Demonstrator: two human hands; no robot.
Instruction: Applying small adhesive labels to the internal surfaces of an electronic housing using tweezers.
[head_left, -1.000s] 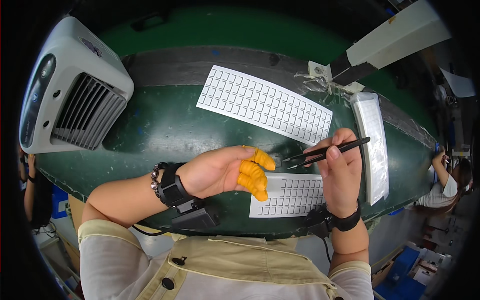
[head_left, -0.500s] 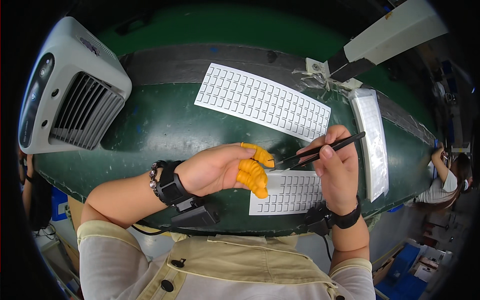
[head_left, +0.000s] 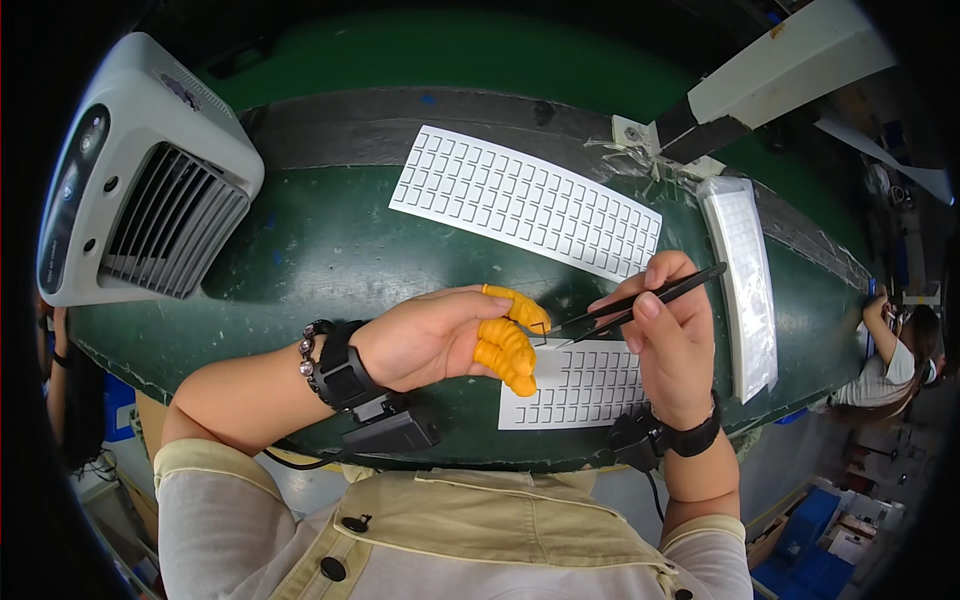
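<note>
Orange ribbed finger cots cover the thumb and fingers of my left hand (head_left: 440, 335), which are curled together over the table. At their tips is a small, thin black bracket-shaped piece (head_left: 541, 330). My right hand (head_left: 675, 335) is closed around black tweezers (head_left: 668, 290), pen-like, with the prongs pointing left. The prongs are spread, and the upper tip is right beside the black piece; whether they touch I cannot tell. Under the tweezers lies a white sheet (head_left: 580, 390) with rows of black bracket shapes, part of it bare at its left side and partly covered by my hands.
A second white sheet (head_left: 525, 200) of such shapes lies farther back. At the right is a plastic-wrapped stack of sheets (head_left: 742, 290). A white fan unit (head_left: 150, 180) stands at the left, and a white post (head_left: 780, 75) rises at the back right. Another person (head_left: 900, 360) sits far right.
The tweezers and my right hand have shifted very slightly. The black piece now sticks out a little more from my left fingertips, turned somewhat. My left hand has barely moved.
</note>
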